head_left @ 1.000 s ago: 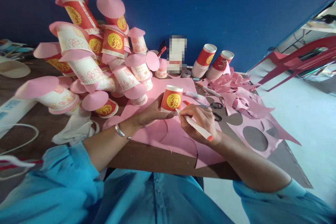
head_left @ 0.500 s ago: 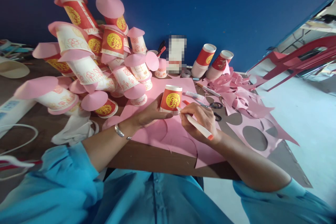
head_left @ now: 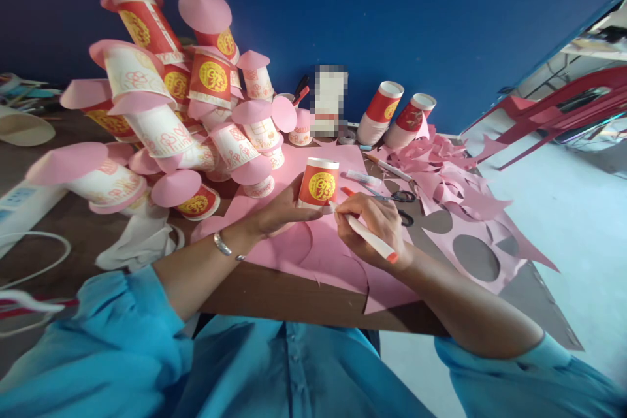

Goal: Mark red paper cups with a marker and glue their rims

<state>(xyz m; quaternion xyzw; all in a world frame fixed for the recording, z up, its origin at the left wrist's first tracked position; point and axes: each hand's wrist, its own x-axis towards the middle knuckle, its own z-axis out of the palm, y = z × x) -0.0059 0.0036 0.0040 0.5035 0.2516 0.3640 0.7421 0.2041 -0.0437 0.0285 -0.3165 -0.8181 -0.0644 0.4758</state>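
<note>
A red paper cup (head_left: 318, 184) with a white rim and a yellow round emblem is gripped from its left side by my left hand (head_left: 281, 210). My fingers reach under and behind it, partly hidden. My right hand (head_left: 369, 225) is closed around a white marker (head_left: 366, 235) with an orange end. The marker's tip is at the cup's lower right edge; whether it touches cannot be made out. Beneath both hands lie pink paper sheets (head_left: 274, 245). Just beyond my right hand rest scissors (head_left: 404, 196) and a clear tube (head_left: 362, 177).
Paper cups with pink cone tops (head_left: 147, 127) are heaped at the left. Two cup stacks (head_left: 381, 114) stand near the blue wall (head_left: 441, 19). Pink paper scraps (head_left: 441, 166) cover the table's right side. A white cloth (head_left: 140, 241) lies by my left forearm.
The cup and the marker tip have shifted very slightly left. Both hands keep their hold, and the things around them stay in place.
</note>
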